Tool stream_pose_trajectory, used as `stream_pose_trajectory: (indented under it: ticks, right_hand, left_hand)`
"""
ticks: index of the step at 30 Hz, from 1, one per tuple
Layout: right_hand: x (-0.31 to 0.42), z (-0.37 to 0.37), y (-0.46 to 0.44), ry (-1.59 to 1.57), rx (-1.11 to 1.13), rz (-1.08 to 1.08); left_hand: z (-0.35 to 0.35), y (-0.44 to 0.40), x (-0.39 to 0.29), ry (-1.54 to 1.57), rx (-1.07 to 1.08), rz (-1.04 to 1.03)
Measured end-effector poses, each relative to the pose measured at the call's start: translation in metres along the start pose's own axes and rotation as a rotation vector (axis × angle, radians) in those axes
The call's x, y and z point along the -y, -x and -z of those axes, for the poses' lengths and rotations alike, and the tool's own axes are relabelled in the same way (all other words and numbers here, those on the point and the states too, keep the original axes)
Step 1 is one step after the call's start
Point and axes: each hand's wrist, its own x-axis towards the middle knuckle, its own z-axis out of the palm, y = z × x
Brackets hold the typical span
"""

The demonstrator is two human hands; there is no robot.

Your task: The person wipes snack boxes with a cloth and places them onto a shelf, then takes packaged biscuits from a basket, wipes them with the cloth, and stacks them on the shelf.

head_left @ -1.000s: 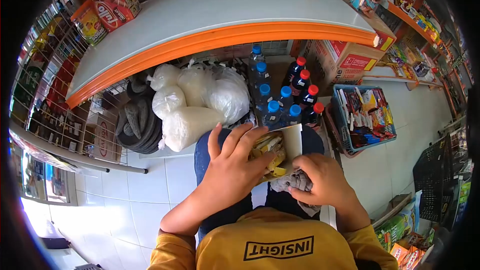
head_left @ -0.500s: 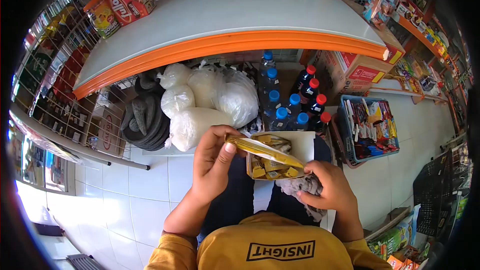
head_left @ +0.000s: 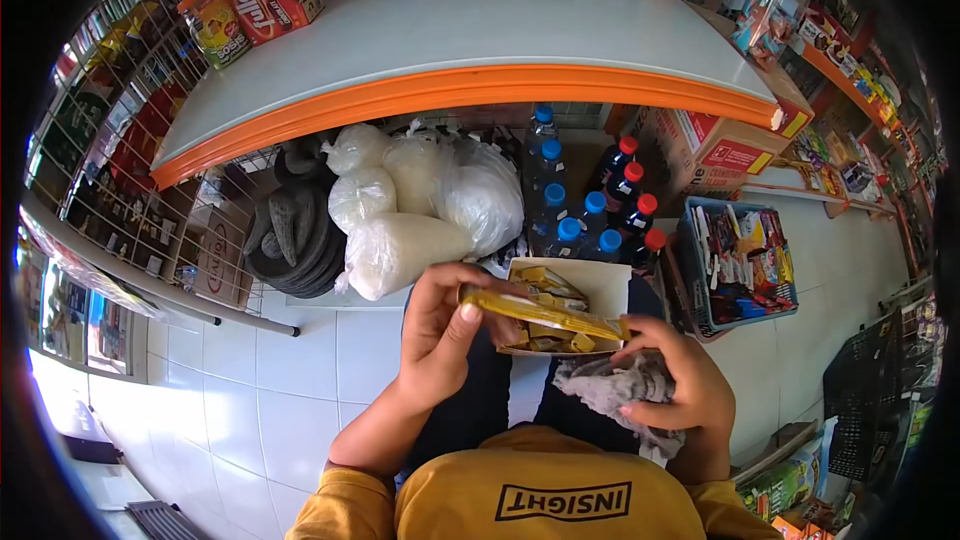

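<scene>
My left hand (head_left: 437,330) is closed on one end of a long, flat yellow packet (head_left: 545,314), thumb on top. The packet is seen nearly edge-on, and its print is unreadable. Its other end meets the fingertips of my right hand (head_left: 680,375), which is closed around a crumpled grey cloth (head_left: 625,392). Below the packet, an open cardboard box (head_left: 608,290) sits over my knees. Several small yellow packets (head_left: 552,283) lie inside it, partly hidden by the long packet.
Ahead is a white shelf (head_left: 450,25) with an orange edge. Beneath it are filled clear plastic bags (head_left: 405,245), stone mortars (head_left: 290,240), blue-capped bottles (head_left: 568,230) and red-capped bottles (head_left: 632,180). A blue basket (head_left: 742,318) of packets stands on the tiled floor at right.
The yellow packet has shifted slightly right and now hides less of the box. My right hand has moved a little right and down, and more of the grey cloth shows.
</scene>
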Motion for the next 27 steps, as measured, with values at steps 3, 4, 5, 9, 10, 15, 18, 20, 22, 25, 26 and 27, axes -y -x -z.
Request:
stream_pose_trajectory:
  ticks: [3, 4, 5, 9, 10, 15, 18, 20, 22, 25, 26, 27]
  right_hand:
    - [-0.002, -0.005, 0.003, -0.216, -0.093, 0.033]
    - [-0.001, -0.008, 0.003, -0.275, -0.135, 0.037]
    - [0.000, -0.011, 0.003, -0.341, -0.165, 0.027]
    - [0.005, -0.011, 0.006, -0.430, -0.212, -0.051]
    - [0.006, -0.009, 0.007, -0.407, -0.207, -0.079]
    - [-0.002, -0.005, 0.000, -0.353, -0.115, 0.040]
    - [-0.001, -0.006, 0.001, -0.337, -0.168, 0.042]
    - [0.000, -0.008, 0.003, -0.358, -0.209, 0.026]
    - [0.002, -0.009, 0.004, -0.405, -0.256, 0.014]
    - [0.005, -0.007, 0.004, -0.310, -0.284, 0.048]
    - [0.004, -0.007, 0.004, -0.286, -0.295, 0.061]
    - [0.003, -0.008, 0.004, -0.262, -0.305, 0.073]
  left_hand:
    - [-0.002, 0.002, 0.000, -0.073, 0.115, -0.158]
    - [-0.004, 0.003, 0.001, -0.072, 0.123, -0.173]
    - [-0.006, 0.004, 0.001, -0.072, 0.130, -0.187]
    - [-0.004, 0.000, 0.004, -0.307, 0.225, -0.317]
    - [-0.004, 0.000, 0.005, -0.300, 0.230, -0.293]
    - [-0.007, 0.006, 0.011, -0.224, 0.282, -0.151]
    - [-0.007, 0.009, 0.015, -0.108, 0.278, -0.082]
    - [-0.007, 0.010, 0.016, -0.038, 0.276, -0.056]
    - [-0.006, 0.010, 0.015, -0.006, 0.281, -0.024]
    - [-0.005, 0.009, 0.012, 0.007, 0.291, 0.030]
    - [-0.005, 0.009, 0.012, 0.024, 0.288, 0.045]
    - [-0.005, 0.009, 0.012, 0.040, 0.284, 0.061]
